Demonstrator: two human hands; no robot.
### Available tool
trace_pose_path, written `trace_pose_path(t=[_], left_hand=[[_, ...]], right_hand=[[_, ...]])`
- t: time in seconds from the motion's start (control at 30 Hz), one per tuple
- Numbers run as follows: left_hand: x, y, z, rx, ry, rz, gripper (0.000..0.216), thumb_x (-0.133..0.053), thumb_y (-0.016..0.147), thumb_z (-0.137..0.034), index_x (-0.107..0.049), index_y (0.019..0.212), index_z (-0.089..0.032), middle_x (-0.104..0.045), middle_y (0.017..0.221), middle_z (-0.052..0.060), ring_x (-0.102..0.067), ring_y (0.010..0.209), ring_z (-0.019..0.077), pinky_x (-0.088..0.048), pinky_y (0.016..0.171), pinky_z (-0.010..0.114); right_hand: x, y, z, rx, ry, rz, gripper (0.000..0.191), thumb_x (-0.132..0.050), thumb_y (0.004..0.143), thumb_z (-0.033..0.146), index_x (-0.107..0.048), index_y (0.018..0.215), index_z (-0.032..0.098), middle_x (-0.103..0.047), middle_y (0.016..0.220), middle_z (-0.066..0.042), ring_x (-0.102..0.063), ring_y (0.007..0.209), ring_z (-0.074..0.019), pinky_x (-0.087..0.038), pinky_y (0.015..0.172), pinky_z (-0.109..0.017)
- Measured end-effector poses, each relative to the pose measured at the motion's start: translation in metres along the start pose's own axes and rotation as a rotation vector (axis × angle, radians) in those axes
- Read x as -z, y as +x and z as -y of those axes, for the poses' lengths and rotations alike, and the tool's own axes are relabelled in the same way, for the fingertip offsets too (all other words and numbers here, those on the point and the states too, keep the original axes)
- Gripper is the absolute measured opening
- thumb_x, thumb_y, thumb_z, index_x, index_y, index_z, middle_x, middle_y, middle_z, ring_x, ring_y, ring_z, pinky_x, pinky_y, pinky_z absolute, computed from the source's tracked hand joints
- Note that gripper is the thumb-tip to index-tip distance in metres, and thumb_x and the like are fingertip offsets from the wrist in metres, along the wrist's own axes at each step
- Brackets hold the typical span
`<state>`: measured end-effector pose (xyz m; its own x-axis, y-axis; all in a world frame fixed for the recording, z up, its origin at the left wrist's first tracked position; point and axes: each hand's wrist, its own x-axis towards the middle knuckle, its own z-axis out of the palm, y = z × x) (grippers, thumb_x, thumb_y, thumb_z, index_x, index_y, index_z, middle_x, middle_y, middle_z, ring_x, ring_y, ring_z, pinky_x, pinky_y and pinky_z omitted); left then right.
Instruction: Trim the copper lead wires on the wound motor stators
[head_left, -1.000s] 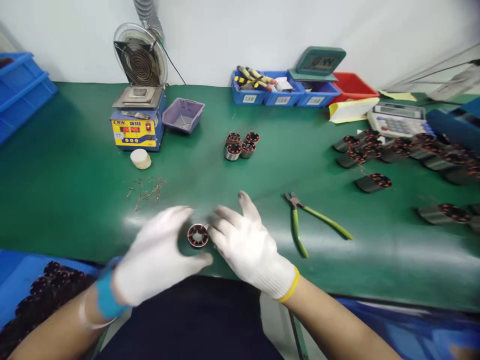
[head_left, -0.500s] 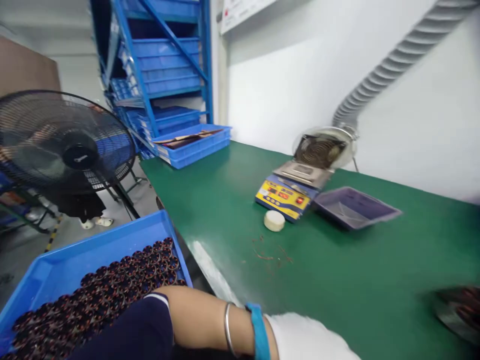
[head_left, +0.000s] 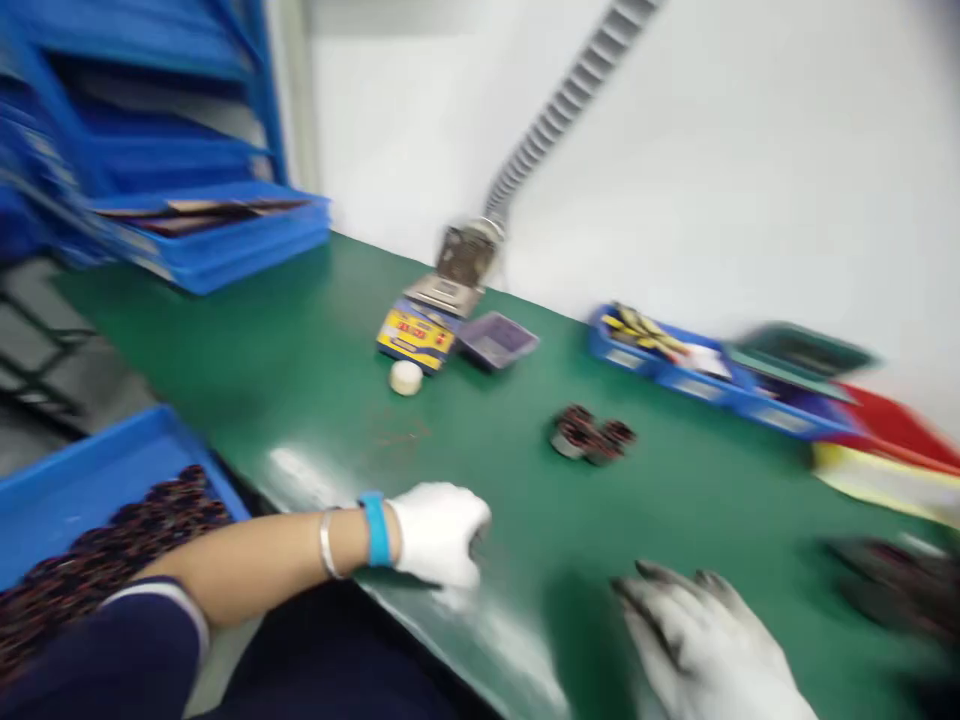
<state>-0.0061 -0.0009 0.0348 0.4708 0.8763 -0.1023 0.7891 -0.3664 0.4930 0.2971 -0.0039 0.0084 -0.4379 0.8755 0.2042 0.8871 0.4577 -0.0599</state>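
Observation:
My left hand (head_left: 442,535), in a white glove, is over the front edge of the green table (head_left: 300,330). Its fingers curl in, and whatever may be inside is hidden. At lower right my right hand (head_left: 709,640), gloved in white with grey fingertips, has its fingers stretched out over the tabletop, with nothing seen in them. Beyond both hands a small group of dark round parts with copper-coloured windings (head_left: 581,435) rests on the table. More dark parts (head_left: 892,580), badly blurred, lie to the right of my right hand.
A blue tray (head_left: 97,480) of similar wound parts stands at left. Farther back are a yellow-and-blue device (head_left: 416,335), a white round piece (head_left: 406,377), a purple tray (head_left: 496,340) and a duct (head_left: 555,120). Blue bins (head_left: 697,385) and a red bin (head_left: 900,425) line the wall.
The view has swung right, bringing the bins, the wound parts and my right hand into sight. My left hand now shows whole, with curled fingers.

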Motion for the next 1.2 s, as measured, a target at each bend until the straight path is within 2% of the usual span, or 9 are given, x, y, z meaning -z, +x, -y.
trace_pose_path(t=[0.13, 0.2, 0.33, 0.6, 0.8, 0.9, 1.07, 1.13, 1.2], left_hand=[[-0.01, 0.012, 0.007, -0.04, -0.071, -0.034, 0.019, -0.056, 0.064, -0.024, -0.057, 0.083, -0.021, -0.064, 0.081, 0.005, -0.061, 0.073, 0.0224, -0.045, 0.063, 0.031], [-0.015, 0.017, 0.006, -0.03, -0.077, -0.045, 0.019, -0.053, 0.065, -0.021, -0.055, 0.084, -0.02, -0.063, 0.082, 0.005, -0.059, 0.072, 0.022, -0.044, 0.063, 0.032], [-0.019, 0.022, 0.002, -0.005, -0.057, -0.055, 0.015, -0.053, 0.068, -0.021, -0.051, 0.082, -0.021, -0.061, 0.08, 0.003, -0.057, 0.074, 0.0214, -0.041, 0.064, 0.031], [-0.02, 0.028, -0.004, -0.06, 0.098, -0.034, 0.006, -0.051, 0.076, -0.024, -0.053, 0.08, -0.02, -0.06, 0.078, 0.003, -0.057, 0.074, 0.0223, -0.039, 0.066, 0.033], [-0.024, 0.028, -0.005, -0.085, 0.146, -0.047, 0.007, -0.047, 0.08, -0.021, -0.053, 0.08, -0.02, -0.06, 0.079, 0.004, -0.057, 0.075, 0.0223, -0.04, 0.068, 0.034], [-0.024, 0.029, -0.004, -0.089, 0.145, -0.061, 0.007, -0.046, 0.082, -0.02, -0.053, 0.082, -0.019, -0.06, 0.08, 0.004, -0.057, 0.075, 0.0218, -0.04, 0.069, 0.034], [-0.025, 0.03, -0.004, -0.078, 0.139, -0.055, 0.007, -0.047, 0.084, -0.021, -0.053, 0.083, -0.02, -0.06, 0.081, 0.004, -0.058, 0.076, 0.0211, -0.041, 0.07, 0.034], [-0.024, 0.03, -0.005, -0.075, 0.138, -0.044, 0.008, -0.046, 0.084, -0.021, -0.054, 0.084, -0.02, -0.061, 0.082, 0.004, -0.058, 0.077, 0.021, -0.042, 0.071, 0.034], [-0.024, 0.03, -0.006, -0.072, 0.135, -0.043, 0.009, -0.046, 0.085, -0.021, -0.055, 0.085, -0.019, -0.061, 0.084, 0.005, -0.058, 0.079, 0.0214, -0.042, 0.072, 0.034]], right_hand=[[0.018, -0.055, -0.04, -0.597, -0.246, 0.013, 0.081, -0.054, 0.069, 0.059, -0.049, 0.129, 0.005, -0.049, 0.133, -0.027, -0.048, 0.123, -0.0423, -0.043, 0.097, -0.053], [0.009, -0.083, -0.052, -0.755, -0.275, 0.105, 0.093, -0.053, 0.066, 0.062, -0.042, 0.134, 0.0, -0.042, 0.137, -0.031, -0.044, 0.125, -0.0458, -0.042, 0.095, -0.056], [-0.015, -0.111, -0.049, -0.706, -0.193, 0.112, 0.073, -0.036, 0.083, 0.054, -0.039, 0.135, 0.003, -0.043, 0.138, -0.027, -0.041, 0.129, -0.0386, -0.036, 0.103, -0.05], [-0.004, -0.064, -0.002, -0.672, -0.229, 0.213, 0.075, -0.054, 0.077, 0.051, -0.037, 0.138, 0.01, -0.042, 0.141, -0.025, -0.039, 0.129, -0.0401, -0.039, 0.096, -0.055], [0.017, -0.05, 0.004, -0.666, -0.234, 0.394, 0.051, -0.045, 0.084, 0.024, -0.046, 0.136, 0.02, -0.059, 0.117, -0.014, -0.059, 0.103, -0.0313, -0.051, 0.069, -0.039], [0.009, -0.044, -0.001, -0.67, -0.269, 0.345, 0.045, -0.04, 0.086, 0.02, -0.053, 0.13, 0.016, -0.061, 0.107, -0.016, -0.062, 0.089, -0.0308, -0.051, 0.069, -0.043], [-0.003, -0.045, 0.011, -0.688, 0.167, -0.085, 0.058, -0.04, 0.084, 0.024, -0.037, 0.141, 0.016, -0.052, 0.129, -0.017, -0.051, 0.119, -0.0313, -0.045, 0.097, -0.049], [0.002, -0.044, 0.029, -0.736, 0.569, -0.095, 0.063, -0.041, 0.081, 0.027, -0.033, 0.143, 0.02, -0.056, 0.123, -0.013, -0.055, 0.113, -0.0283, -0.047, 0.095, -0.046], [0.011, -0.04, 0.052, -0.729, 1.081, 0.067, 0.07, -0.045, 0.075, 0.029, -0.032, 0.143, 0.022, -0.06, 0.111, -0.009, -0.062, 0.098, -0.0252, -0.052, 0.087, -0.044]])
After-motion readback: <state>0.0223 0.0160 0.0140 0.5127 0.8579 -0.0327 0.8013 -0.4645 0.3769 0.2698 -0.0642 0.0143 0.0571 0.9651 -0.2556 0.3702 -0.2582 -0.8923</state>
